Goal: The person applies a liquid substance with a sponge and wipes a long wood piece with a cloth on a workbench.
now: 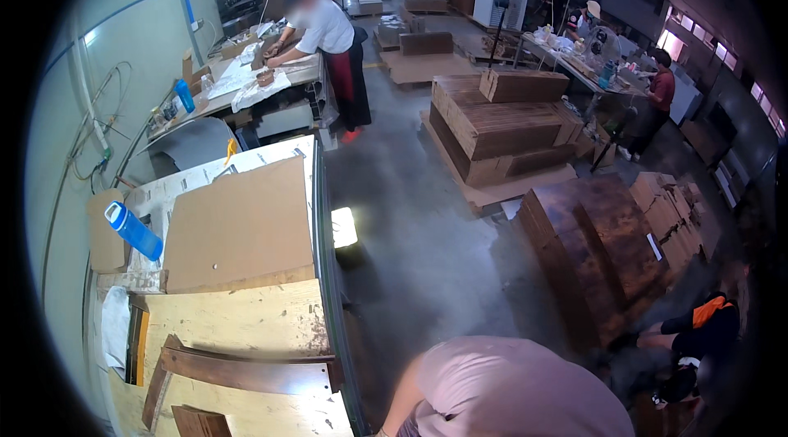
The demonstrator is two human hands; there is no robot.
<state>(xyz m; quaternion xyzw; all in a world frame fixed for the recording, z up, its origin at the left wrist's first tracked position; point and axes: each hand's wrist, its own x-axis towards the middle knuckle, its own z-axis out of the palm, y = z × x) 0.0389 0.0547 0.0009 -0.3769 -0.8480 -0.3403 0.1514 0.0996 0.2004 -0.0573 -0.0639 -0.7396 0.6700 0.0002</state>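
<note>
Neither of my hands can be made out. At the lower edge a bent back in a pale pink shirt fills the view, with a bare arm hanging down beside the bench; its hand is cut off by the frame edge. On the pale wooden workbench to the left lies a curved dark brown wooden rail joined to a narrower side piece. Below it sits another brown wooden piece, partly cut off.
A cardboard sheet and a blue bottle lie farther along the bench. A lit lamp stands beside it. Stacked brown panels and boxed wooden parts occupy the right. A person in white works at a far table.
</note>
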